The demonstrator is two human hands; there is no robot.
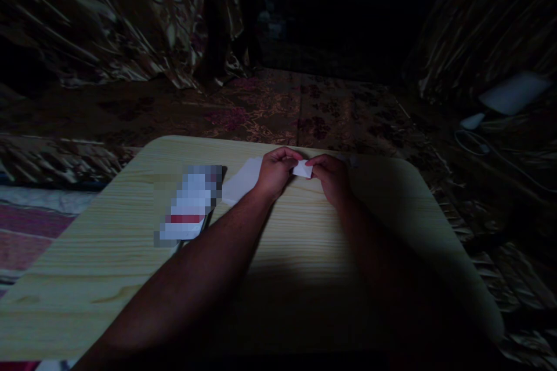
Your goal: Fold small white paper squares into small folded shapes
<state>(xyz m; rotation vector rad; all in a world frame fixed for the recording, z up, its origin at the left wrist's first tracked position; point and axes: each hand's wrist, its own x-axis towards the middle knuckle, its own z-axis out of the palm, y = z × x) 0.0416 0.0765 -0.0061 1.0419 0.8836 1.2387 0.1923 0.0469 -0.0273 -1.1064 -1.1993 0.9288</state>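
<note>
Both hands meet near the far edge of a light wooden table (130,278). My left hand (275,173) is closed, its fingertips pinching the left side of a small white paper piece (301,169). My right hand (331,177) is closed too and pinches the right side of the same piece. A larger white sheet (241,181) lies flat on the table just left of my left hand, partly hidden under it.
A blurred white and red flat object (190,204) lies on the table left of the sheet. Patterned fabric (270,107) covers the floor beyond. At the far right sit a white box (516,91) and a cable (483,148). The room is dark.
</note>
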